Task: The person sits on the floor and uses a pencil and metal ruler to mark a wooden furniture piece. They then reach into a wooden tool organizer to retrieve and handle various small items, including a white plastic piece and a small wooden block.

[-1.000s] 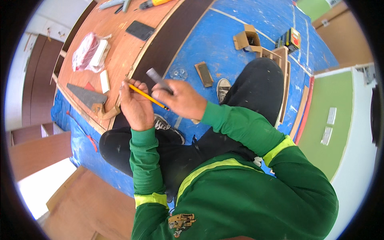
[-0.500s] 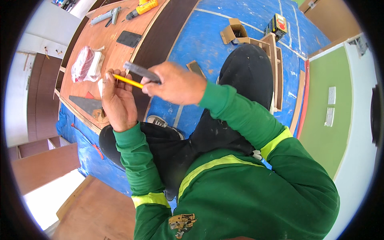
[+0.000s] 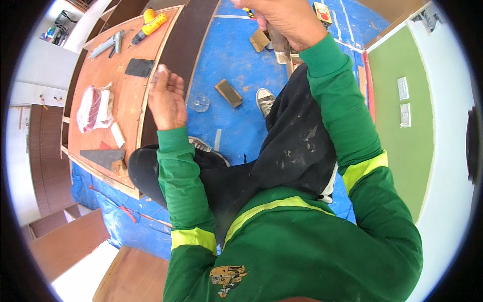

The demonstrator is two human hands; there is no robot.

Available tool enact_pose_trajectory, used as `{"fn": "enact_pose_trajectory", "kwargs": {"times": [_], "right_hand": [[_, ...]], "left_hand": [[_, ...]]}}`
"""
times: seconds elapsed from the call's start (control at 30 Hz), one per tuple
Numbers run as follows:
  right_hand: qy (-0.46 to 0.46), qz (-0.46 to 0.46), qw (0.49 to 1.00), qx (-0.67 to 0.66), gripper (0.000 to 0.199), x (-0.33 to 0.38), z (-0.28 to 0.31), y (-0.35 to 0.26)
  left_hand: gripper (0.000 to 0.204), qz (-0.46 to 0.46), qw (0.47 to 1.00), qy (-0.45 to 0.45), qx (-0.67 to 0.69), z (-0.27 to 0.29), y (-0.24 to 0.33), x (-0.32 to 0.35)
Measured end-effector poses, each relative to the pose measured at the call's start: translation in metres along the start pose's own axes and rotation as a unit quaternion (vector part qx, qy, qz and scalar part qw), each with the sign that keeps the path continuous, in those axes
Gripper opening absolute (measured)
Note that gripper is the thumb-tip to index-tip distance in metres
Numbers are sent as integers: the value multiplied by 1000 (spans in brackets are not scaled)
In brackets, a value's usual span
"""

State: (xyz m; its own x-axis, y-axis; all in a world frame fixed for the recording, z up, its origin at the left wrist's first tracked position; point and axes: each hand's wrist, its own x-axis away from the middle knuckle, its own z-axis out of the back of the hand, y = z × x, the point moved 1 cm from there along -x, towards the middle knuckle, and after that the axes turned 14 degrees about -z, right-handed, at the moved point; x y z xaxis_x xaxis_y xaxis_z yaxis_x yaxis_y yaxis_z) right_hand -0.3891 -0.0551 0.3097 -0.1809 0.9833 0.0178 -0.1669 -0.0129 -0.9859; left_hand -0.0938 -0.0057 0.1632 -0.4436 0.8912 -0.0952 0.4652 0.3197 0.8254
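Note:
My right hand (image 3: 292,22) is raised at the top of the view, fingers wrapped round a yellow pencil (image 3: 248,11) and a grey-brown bar-like tool (image 3: 279,46). The tool's blurred end sticks out below the palm; its kind is unclear. My left hand (image 3: 167,98) hovers by the near right edge of a wooden work panel (image 3: 113,75), palm up. Its thumb meets the curled fingers, and anything pinched there is too small to make out. On the panel beside it lie a dark phone (image 3: 139,67) and a white strip (image 3: 117,135).
A yellow drill (image 3: 149,27), a caulking gun (image 3: 107,44), a plastic-wrapped bundle (image 3: 94,108) and a grey triangular blade (image 3: 102,158) lie on the panel. A sanding block (image 3: 228,93) and a cardboard box (image 3: 259,40) rest on the blue floor sheet (image 3: 211,65). A green wall (image 3: 402,126) stands at right.
My right hand has moved up and right, away from my left hand, taking the pencil and the tool. My left hand no longer touches the pencil. The view has shifted, uncovering the white strip.

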Motion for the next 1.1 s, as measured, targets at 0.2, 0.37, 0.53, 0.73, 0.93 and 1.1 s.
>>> {"fn": "enact_pose_trajectory", "kwargs": {"times": [0.2, 0.37, 0.53, 0.73, 0.93, 1.1], "right_hand": [[64, -37, 986, -146, 26, -30, 11, 95], [17, -13, 975, -223, 26, -39, -17, 71], [-71, -95, 972, -204, 37, -31, -41, 60], [-74, -84, 956, -270, 41, -29, -53, 47], [-114, -88, 977, -158, 34, -21, -69, 64], [-149, -12, 988, -25, 28, -26, -89, 92]], "left_hand": [[24, 18, 1000, 4, 1, -12, -29, -2], [26, -16, 996, -24, -86, -12, -20, -1], [55, 9, 990, -106, -96, -37, -7, 16], [84, 72, 987, -124, 71, -52, 1, 10], [83, 17, 986, -158, -43, -46, 11, 13], [53, -31, 976, -180, -118, -30, 16, 10]]}}
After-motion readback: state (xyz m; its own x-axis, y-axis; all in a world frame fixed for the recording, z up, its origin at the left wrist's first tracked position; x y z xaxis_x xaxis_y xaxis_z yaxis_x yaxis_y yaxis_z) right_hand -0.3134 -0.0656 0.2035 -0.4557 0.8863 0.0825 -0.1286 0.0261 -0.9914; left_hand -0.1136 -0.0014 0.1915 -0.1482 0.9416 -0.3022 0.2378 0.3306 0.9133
